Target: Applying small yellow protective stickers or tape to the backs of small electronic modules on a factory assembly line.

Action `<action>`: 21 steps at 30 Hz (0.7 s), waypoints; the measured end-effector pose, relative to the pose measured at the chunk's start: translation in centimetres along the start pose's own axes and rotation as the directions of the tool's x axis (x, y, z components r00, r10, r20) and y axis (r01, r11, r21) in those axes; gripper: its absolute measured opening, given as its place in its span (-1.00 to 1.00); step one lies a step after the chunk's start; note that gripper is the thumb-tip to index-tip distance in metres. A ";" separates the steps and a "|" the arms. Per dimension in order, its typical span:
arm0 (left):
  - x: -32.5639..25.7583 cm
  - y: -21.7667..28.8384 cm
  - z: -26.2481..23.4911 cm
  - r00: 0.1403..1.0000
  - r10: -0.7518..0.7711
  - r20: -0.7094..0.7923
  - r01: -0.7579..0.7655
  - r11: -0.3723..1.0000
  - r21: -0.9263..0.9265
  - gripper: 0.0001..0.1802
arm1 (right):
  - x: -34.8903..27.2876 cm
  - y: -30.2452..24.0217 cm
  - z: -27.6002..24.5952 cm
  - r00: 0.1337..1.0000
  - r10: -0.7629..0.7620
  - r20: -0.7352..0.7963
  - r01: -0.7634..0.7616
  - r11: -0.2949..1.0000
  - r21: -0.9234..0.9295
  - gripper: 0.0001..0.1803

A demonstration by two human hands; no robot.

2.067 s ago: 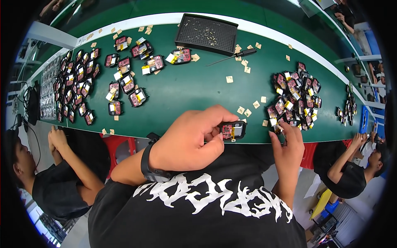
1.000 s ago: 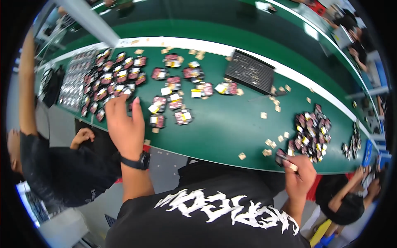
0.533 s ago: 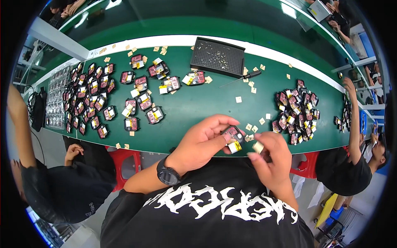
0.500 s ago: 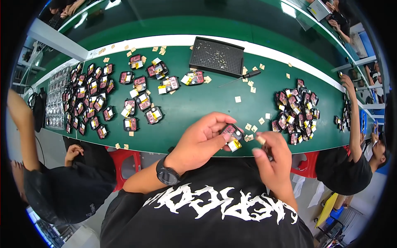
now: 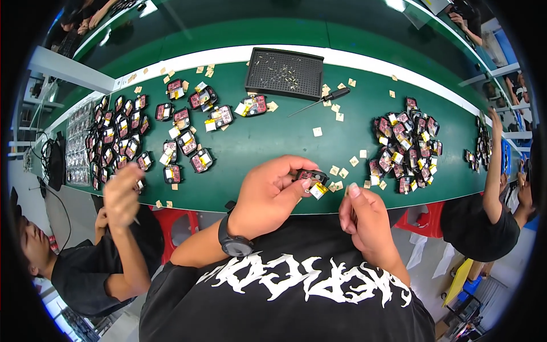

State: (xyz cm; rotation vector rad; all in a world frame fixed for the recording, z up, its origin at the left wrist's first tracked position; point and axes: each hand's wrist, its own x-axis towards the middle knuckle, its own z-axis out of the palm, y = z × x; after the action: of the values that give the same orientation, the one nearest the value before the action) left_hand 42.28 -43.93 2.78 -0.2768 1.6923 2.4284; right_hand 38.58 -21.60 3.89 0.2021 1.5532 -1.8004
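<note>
My left hand is closed on a small black electronic housing near the table's front edge, thumb on its near side. A red circuit board shows inside it, and a silver battery with yellow tape hangs out at the near side. To the right and a little apart, my right hand is closed, thumb pressed against the fingers. What it pinches is too hidden to make out. Small beige square pads lie on the green table just beyond my hands.
Similar open housings lie in a heap at right, in loose rows at left and in a denser group. A black tray with tiny parts stands at the back, beside a screwdriver. Co-workers sit on both sides; one raises a hand at left.
My right hand has drawn its fingers in, and the beige pad seen at its fingertips no longer shows clearly. The housing has tilted in my left hand. The left co-worker's hand has come over the table edge.
</note>
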 end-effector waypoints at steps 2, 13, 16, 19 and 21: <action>0.1 -0.2 0.0 1.000 -0.017 -0.021 0.018 1.000 0.006 -0.69 | 0.0 0.6 0.0 0.998 0.016 0.056 -0.026 0.982 0.189 -0.56; 0.7 -0.6 0.3 0.999 0.031 0.045 -0.022 0.982 -0.189 -0.63 | -1.6 1.8 -0.4 0.982 0.142 0.123 -0.176 0.925 0.336 -0.65; 0.6 -0.5 0.6 0.998 0.035 0.058 -0.025 0.986 -0.165 -0.60 | -1.4 1.4 -0.3 0.991 0.106 0.077 -0.124 0.942 0.312 -0.63; 0.5 -0.4 0.8 0.998 0.033 0.054 -0.024 0.988 -0.150 -0.59 | -1.5 0.2 0.3 0.998 0.044 0.048 -0.055 0.957 0.286 -0.60; 0.6 -0.4 0.8 0.998 0.040 0.054 -0.031 0.988 -0.150 -0.59 | -1.4 0.2 0.0 0.997 0.022 0.074 -0.043 0.955 0.292 -0.60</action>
State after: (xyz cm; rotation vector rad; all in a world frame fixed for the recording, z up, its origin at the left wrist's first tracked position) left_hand 41.80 -43.01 2.53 -0.1960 1.5084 2.5673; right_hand 39.70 -21.00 4.47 0.3003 1.2216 -1.9849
